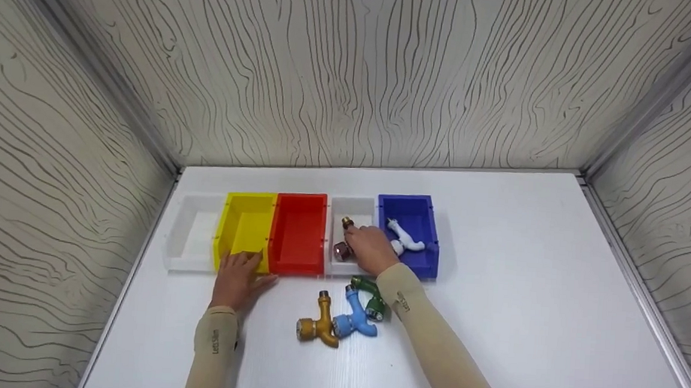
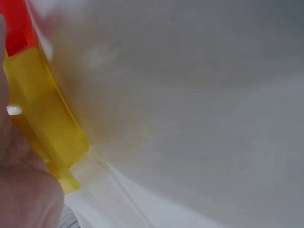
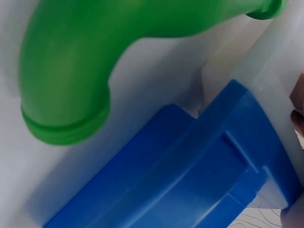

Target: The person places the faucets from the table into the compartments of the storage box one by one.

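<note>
My right hand (image 1: 372,249) grips a dark red tap (image 1: 342,251) with a brass threaded end, down in the translucent white bin (image 1: 354,206). Part of that tap is hidden by the fingers. My left hand (image 1: 237,280) rests at the front rim of the yellow bin (image 1: 251,203), fingers over the edge and thumb pointing right. In front of the bins lie a mustard-yellow tap (image 1: 323,323), a light blue tap (image 1: 355,316) and a green tap (image 1: 376,307), partly under my right forearm. The green tap (image 3: 71,80) looms large in the right wrist view.
A white tap (image 1: 406,237) lies in the blue bin (image 1: 406,202) at the right of the row. Between the yellow and white bins stands a red bin (image 1: 299,233); another translucent bin (image 1: 191,265) ends the row at left. Panels enclose the white table (image 1: 532,277).
</note>
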Tool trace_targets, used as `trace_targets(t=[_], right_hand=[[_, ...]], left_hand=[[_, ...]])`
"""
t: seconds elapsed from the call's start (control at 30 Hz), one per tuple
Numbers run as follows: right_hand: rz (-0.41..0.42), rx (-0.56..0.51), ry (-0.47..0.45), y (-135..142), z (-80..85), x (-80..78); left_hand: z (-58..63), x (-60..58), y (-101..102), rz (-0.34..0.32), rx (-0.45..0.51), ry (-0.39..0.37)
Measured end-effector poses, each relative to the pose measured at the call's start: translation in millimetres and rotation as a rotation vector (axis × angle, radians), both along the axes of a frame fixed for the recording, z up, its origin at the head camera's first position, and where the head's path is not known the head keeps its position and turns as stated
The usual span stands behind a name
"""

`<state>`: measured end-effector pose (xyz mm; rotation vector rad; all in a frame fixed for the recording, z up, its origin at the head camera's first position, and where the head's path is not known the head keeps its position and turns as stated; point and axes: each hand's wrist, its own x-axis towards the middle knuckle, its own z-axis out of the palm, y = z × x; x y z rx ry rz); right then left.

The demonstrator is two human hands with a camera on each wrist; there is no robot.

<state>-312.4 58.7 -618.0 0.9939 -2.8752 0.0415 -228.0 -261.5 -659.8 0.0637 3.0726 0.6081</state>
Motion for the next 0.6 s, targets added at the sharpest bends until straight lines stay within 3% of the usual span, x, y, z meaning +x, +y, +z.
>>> trace_targets(t=[0.27, 0.6], right_hand=[[-0.017, 0.036, 0.013, -2.4, 0.3, 0.1], [-0.016, 0.038, 0.042, -2.4, -2.1, -0.2]], left_hand=[[5.9, -0.1, 0.6, 0.015, 0.003, -0.028], [3.5, 1.1, 1.1, 0.011, 0.019, -0.023]])
